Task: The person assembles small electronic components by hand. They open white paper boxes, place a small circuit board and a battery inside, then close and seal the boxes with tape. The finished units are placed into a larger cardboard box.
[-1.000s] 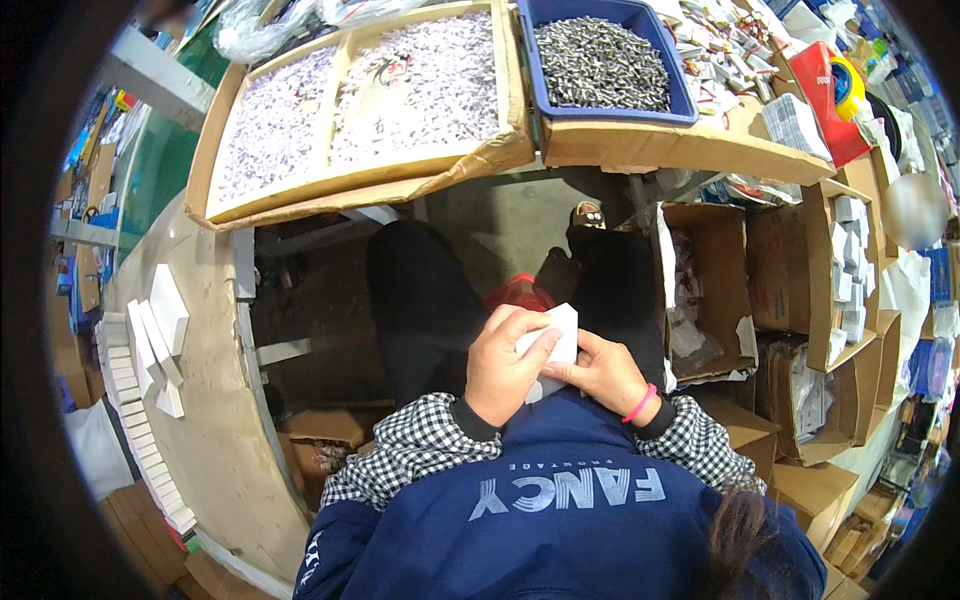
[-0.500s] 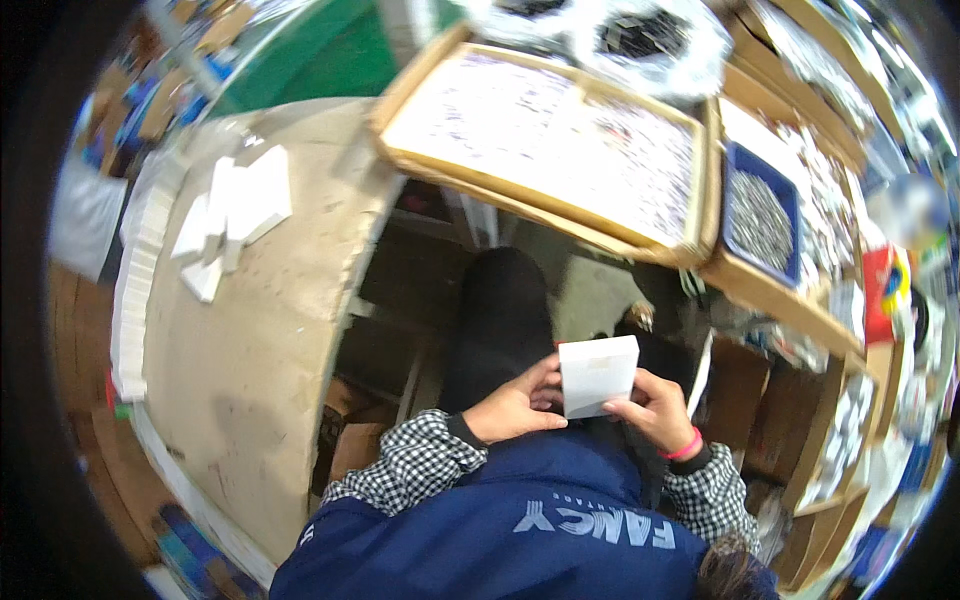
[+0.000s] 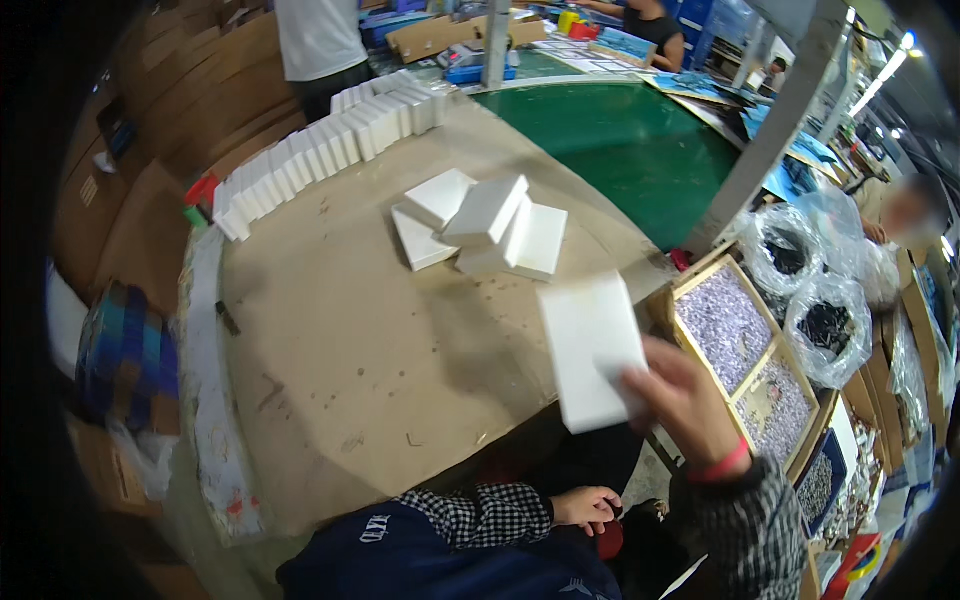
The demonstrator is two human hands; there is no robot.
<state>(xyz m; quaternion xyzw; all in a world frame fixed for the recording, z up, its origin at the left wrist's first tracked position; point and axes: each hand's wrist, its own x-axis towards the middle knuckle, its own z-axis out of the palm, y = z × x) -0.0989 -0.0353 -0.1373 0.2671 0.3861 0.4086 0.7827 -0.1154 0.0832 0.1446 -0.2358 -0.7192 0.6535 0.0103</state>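
My right hand (image 3: 685, 395) grips a flat white box (image 3: 592, 350) by its right edge and lower corner, raised over the right edge of the table. My left hand (image 3: 588, 508) lies low by my lap with its fingers curled in; what they hold, if anything, is hidden. A small red thing (image 3: 610, 541) shows just beneath it. Beyond the held box, a loose pile of white boxes (image 3: 487, 210) rests on the brown-covered table (image 3: 340, 370). Farther back, a long row of white boxes (image 3: 345, 140) stands packed on edge.
To the right, a wooden divided tray (image 3: 728, 390) holds small purplish pieces. Beside it are plastic bags of black parts (image 3: 828, 328) and a blue bin of small metal parts (image 3: 820, 475). A metal post (image 3: 770, 130) rises by a green table (image 3: 620, 140). Other people are farther back.
My view has swung left toward the table. The white box, held before in both hands over my lap, is now raised in my right hand alone; my left hand has let go.
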